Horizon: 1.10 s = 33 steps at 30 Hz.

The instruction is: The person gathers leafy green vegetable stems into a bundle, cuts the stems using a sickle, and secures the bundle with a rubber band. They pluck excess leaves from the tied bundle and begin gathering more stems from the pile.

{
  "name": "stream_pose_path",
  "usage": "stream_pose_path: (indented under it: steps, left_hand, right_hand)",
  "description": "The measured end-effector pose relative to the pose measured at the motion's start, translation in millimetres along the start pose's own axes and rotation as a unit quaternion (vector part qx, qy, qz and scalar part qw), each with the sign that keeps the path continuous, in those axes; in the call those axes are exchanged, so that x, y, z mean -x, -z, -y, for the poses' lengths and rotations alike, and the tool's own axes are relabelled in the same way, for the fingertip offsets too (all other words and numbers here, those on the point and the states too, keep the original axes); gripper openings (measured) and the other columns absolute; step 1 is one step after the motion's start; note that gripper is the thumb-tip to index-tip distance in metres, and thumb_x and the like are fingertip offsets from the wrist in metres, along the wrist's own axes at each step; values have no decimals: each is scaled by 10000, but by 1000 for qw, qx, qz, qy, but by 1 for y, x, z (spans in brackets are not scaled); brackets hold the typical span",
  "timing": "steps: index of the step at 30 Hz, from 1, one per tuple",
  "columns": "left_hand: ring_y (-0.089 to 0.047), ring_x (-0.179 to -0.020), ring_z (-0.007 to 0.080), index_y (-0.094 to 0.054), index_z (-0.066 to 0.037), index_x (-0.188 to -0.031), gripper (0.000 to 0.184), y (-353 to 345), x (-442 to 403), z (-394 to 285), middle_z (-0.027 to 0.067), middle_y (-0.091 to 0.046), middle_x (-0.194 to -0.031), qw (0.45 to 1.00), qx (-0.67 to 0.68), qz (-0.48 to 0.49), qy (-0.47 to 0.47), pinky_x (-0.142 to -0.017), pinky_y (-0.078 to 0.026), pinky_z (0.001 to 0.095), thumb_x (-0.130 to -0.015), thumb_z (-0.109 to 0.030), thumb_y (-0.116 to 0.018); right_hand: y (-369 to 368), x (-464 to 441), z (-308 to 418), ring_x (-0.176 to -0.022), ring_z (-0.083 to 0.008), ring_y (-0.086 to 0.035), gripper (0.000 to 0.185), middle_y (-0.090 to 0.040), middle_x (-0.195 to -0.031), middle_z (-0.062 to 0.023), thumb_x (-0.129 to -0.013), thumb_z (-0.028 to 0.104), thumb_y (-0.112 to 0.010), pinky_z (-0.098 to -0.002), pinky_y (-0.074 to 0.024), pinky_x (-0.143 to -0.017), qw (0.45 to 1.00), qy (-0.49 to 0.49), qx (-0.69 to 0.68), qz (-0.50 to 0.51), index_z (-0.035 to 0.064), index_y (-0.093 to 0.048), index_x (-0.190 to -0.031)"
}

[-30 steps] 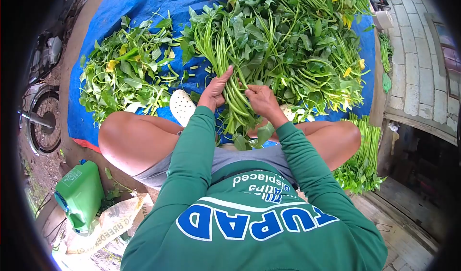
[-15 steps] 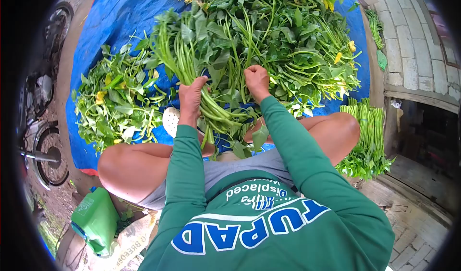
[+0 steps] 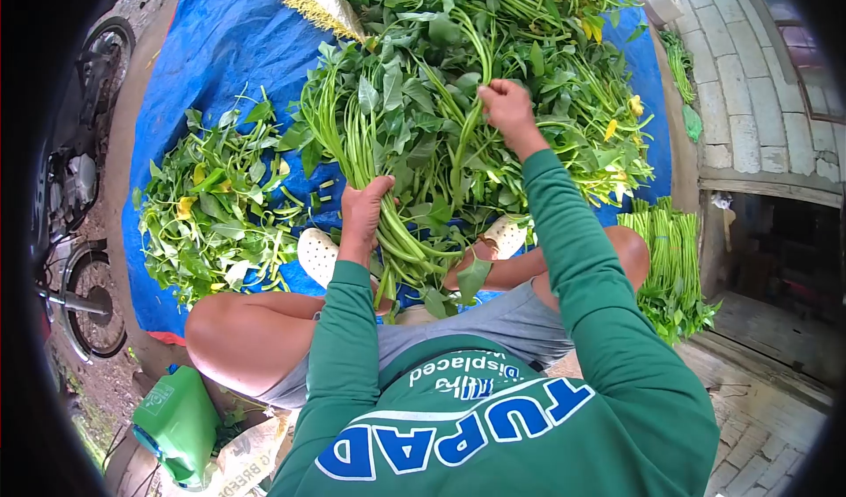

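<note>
Smooth stem bundle (image 3: 354,149) above crinkled blue tarp (image 3: 231,43)
Over the tarp, the left hand (image 3: 362,218) has fingers clamped round it; the right hand (image 3: 508,111) pinches slender stalks (image 3: 486,59).

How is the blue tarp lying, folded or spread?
Spread: the blue tarp stretches out, wrinkled, beneath the heaps of leafy stems.

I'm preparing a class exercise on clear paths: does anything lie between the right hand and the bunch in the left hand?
Yes: leafy greens lie between the right hand and the bunch in the left hand, though how high they reach is unclear.
</note>
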State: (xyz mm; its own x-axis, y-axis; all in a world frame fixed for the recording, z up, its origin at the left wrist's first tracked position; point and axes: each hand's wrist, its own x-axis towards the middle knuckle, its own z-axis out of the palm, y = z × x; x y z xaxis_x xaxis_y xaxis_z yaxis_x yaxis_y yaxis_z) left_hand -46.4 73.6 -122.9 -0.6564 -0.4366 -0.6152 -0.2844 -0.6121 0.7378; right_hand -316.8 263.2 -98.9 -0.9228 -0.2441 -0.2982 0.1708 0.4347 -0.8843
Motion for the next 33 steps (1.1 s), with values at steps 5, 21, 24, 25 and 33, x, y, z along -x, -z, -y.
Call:
stream_pose_path:
  steps: [5,21,24,25,33]
  left_hand:
    - [-669,-674,164,-682,1,-1115,335,-3,-3,2,57,-706,-926,1000,1,18,6,-622,-582,317,-879,-187,-828]
    - [-677,-700,153,-698,-7,-1158,369,2,-13,36,58,-737,-941,998,58,3,9,-637,-590,321,-864,-147,-872]
    - [-702,-742,160,-697,-9,-1190,378,4,-12,34,67,-748,-987,998,58,17,22,-669,-602,322,-879,-152,-858]
    - [-713,-760,163,-696,-9,-1204,381,7,-12,34,72,-754,-1007,998,55,22,30,-683,-608,322,-886,-153,-850]
    - [-739,-846,147,-687,-31,-1296,430,23,-6,46,55,-771,-1074,981,175,78,17,-741,-613,320,-951,-245,-828]
  right_hand:
    - [45,37,77,-750,-77,-669,216,-757,-948,11,-987,222,-801,-249,-554,-627,997,42,-67,5,77,-782,-1147]
    - [-28,82,192,-778,-361,-734,268,-773,-870,-156,-943,285,-688,-489,-585,-748,875,325,330,-142,34,-774,-917]
    - [-98,82,110,-880,-393,-761,246,-790,-964,-172,-935,272,-667,-526,-598,-817,868,250,430,-23,61,-791,-923]
    - [-120,82,73,-868,-359,-774,237,-791,-915,-167,-926,273,-699,-509,-606,-815,883,203,420,43,77,-818,-983]
    - [-141,92,22,-772,-191,-729,270,-785,-855,-128,-960,174,-780,-350,-593,-729,946,-62,186,259,-42,-820,-1118]
